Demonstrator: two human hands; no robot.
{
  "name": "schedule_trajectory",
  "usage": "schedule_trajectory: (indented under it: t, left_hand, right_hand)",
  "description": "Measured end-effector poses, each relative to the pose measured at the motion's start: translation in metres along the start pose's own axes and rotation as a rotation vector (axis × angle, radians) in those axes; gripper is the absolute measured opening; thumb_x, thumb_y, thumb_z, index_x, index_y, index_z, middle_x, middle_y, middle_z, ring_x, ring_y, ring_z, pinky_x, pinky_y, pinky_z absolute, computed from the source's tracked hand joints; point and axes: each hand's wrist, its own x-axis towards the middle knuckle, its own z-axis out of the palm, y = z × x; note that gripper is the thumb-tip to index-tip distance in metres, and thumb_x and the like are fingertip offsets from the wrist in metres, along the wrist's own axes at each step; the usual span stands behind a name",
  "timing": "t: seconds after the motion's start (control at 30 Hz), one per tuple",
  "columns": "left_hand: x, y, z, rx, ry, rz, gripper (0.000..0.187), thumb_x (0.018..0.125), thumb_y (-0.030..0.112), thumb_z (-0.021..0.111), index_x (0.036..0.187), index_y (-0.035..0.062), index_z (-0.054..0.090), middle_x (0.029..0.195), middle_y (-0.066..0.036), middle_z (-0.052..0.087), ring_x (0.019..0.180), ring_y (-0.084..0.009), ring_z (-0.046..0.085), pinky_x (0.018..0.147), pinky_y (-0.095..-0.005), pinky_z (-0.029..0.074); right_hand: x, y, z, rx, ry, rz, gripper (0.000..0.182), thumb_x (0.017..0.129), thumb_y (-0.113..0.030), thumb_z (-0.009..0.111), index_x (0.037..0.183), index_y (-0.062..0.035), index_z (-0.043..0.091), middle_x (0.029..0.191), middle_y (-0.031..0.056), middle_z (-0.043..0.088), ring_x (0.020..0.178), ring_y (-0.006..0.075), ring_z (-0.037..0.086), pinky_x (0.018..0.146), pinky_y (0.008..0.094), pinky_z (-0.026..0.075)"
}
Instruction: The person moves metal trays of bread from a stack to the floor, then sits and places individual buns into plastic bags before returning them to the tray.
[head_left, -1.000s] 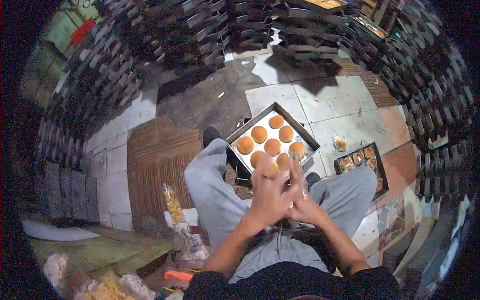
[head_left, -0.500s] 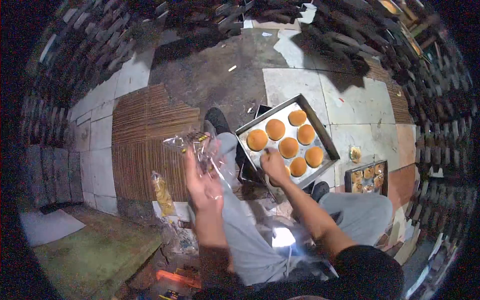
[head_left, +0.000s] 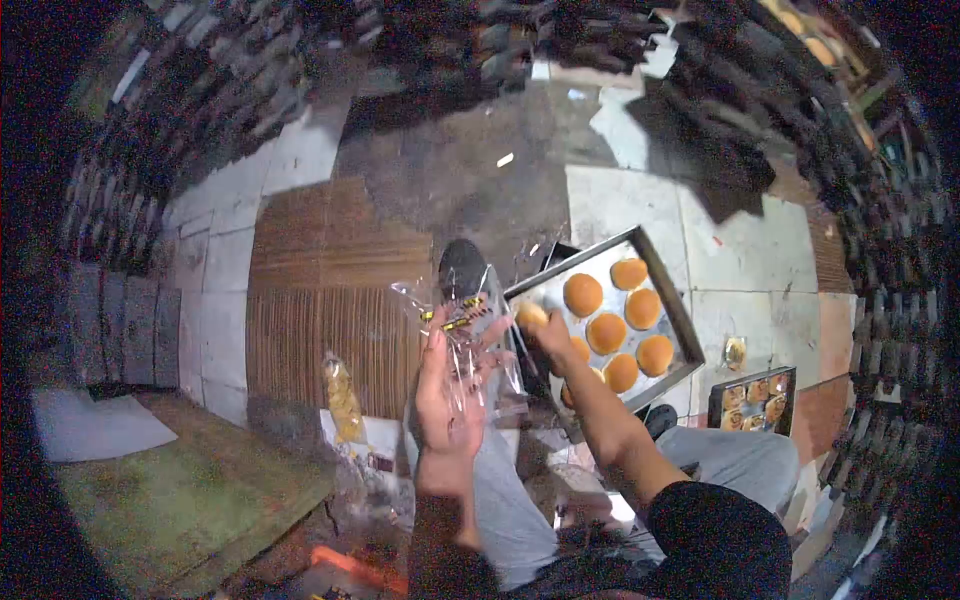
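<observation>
My left hand (head_left: 448, 405) is palm up with its fingers partly spread, holding a clear plastic bag (head_left: 462, 315) with yellow and black print. The bag drapes over the fingers and its mouth is hard to make out. My right hand (head_left: 550, 342) grips a round golden bun (head_left: 530, 317) at the left corner of a metal baking tray (head_left: 685, 325). Several more buns (head_left: 607, 333) sit in the tray, some partly covered by my right forearm.
A smaller tray (head_left: 714, 405) of packed buns stands at the right, with a wrapped piece (head_left: 735, 351) behind it. A long bag of yellowish contents (head_left: 343, 400) lies at the left near a brown striped mat (head_left: 330, 340). A low green surface (head_left: 220, 490) is at the lower left.
My right hand has closed on the leftmost bun and moved it to the tray's left edge, toward the bag. My left hand's fingers have spread more under the bag. The whole view has shifted.
</observation>
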Motion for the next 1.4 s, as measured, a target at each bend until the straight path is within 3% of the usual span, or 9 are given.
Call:
schedule_trajectory:
  t: [0.27,0.37,0.47,0.5,0.57,0.67,0.97,1.07,1.4]
  left_hand:
    - [0.001,-0.032,-0.009,-0.139,-0.133,-0.021,0.042,0.104,0.042,0.049,0.133,0.0111,0.053,0.123,-0.019,0.066,0.112,-0.0383,0.066,0.088,-0.0464,0.058]
    - [-0.008,-0.053,-0.004,-0.146,-0.123,-0.034,0.036,0.102,0.038,0.056,0.129,0.0136,0.053,0.116,-0.012,0.065,0.11,-0.0345,0.067,0.084,-0.0442,0.06]
    - [-0.03,-0.065,0.004,-0.108,-0.123,-0.083,0.036,0.1,0.041,0.058,0.126,0.0155,0.054,0.118,-0.012,0.065,0.11,-0.0363,0.066,0.087,-0.0496,0.058]
    - [-0.042,-0.067,0.011,-0.104,-0.129,-0.079,0.036,0.1,0.041,0.058,0.126,0.0155,0.054,0.118,-0.012,0.065,0.11,-0.0363,0.066,0.087,-0.0496,0.058]
    - [-0.067,-0.075,0.025,-0.183,-0.228,-0.19,0.041,0.098,0.045,0.059,0.127,0.0159,0.055,0.118,-0.013,0.065,0.111,-0.0376,0.065,0.089,-0.0529,0.056]
    - [-0.098,-0.081,0.046,-0.152,-0.256,-0.163,0.062,0.1,0.056,0.047,0.135,0.0048,0.051,0.123,-0.018,0.064,0.109,-0.0393,0.065,0.091,-0.0543,0.055]
    - [-0.113,-0.111,0.014,-0.309,-0.037,-0.199,0.057,0.104,0.048,0.044,0.136,0.0017,0.047,0.123,-0.019,0.063,0.109,-0.0384,0.065,0.093,-0.0479,0.057]
    - [-0.127,-0.117,0.027,-0.24,0.032,-0.203,0.052,0.103,0.048,0.045,0.128,0.0041,0.056,0.119,-0.016,0.066,0.106,-0.0331,0.067,0.093,-0.047,0.057]
    - [-0.118,-0.148,0.009,-0.304,0.102,-0.226,0.051,0.104,0.044,0.049,0.137,0.0053,0.053,0.127,-0.01,0.061,0.114,-0.0224,0.061,0.101,-0.0363,0.048]
  right_hand:
    - [-0.194,-0.12,-0.144,0.728,-0.297,0.176,0.046,0.095,-0.028,0.068,0.129,-0.0041,0.05,0.104,0.0078,0.063,0.088,0.0209,0.067,0.069,0.0385,0.062]
    - [-0.301,-0.173,-0.187,0.73,-0.407,0.092,0.045,0.095,-0.018,0.067,0.133,-0.0023,0.048,0.103,0.0063,0.061,0.085,0.0203,0.067,0.069,0.0504,0.066]
    - [-0.359,-0.206,-0.213,0.647,-0.357,-0.209,0.056,0.09,-0.01,0.072,0.139,0.0007,0.046,0.123,0.0105,0.06,0.105,0.0216,0.066,0.087,0.0385,0.059]
    - [-0.366,-0.217,-0.218,0.535,-0.302,-0.391,0.064,0.088,-0.012,0.076,0.142,0.0016,0.044,0.131,0.0107,0.06,0.109,0.0198,0.065,0.094,0.0318,0.053]
    - [-0.376,-0.229,-0.219,0.358,-0.278,-0.374,0.066,0.084,-0.001,0.073,0.143,0.0008,0.045,0.133,0.0153,0.059,0.116,0.0268,0.063,0.101,0.0375,0.05]
    - [-0.397,-0.239,-0.205,-0.338,0.033,-0.944,0.063,0.08,0.002,0.07,0.14,-0.0018,0.051,0.134,0.0238,0.056,0.128,0.0443,0.052,0.109,0.0483,0.043]
    - [-0.398,-0.244,-0.211,-0.301,0.077,-0.777,0.032,0.085,0.007,0.068,0.116,-0.0013,0.068,0.114,0.0191,0.07,0.104,0.0333,0.071,0.09,0.0383,0.057]
    - [-0.386,-0.233,-0.2,-0.407,0.001,-0.82,0.047,0.083,0.004,0.068,0.129,-0.003,0.061,0.13,0.0212,0.062,0.127,0.0374,0.058,0.101,0.0434,0.052]
    - [-0.34,-0.215,-0.153,-0.56,-0.143,-0.719,0.061,0.085,0.002,0.062,0.143,0.0002,0.047,0.148,0.0272,0.045,0.143,0.0463,0.037,0.118,0.0502,0.033]
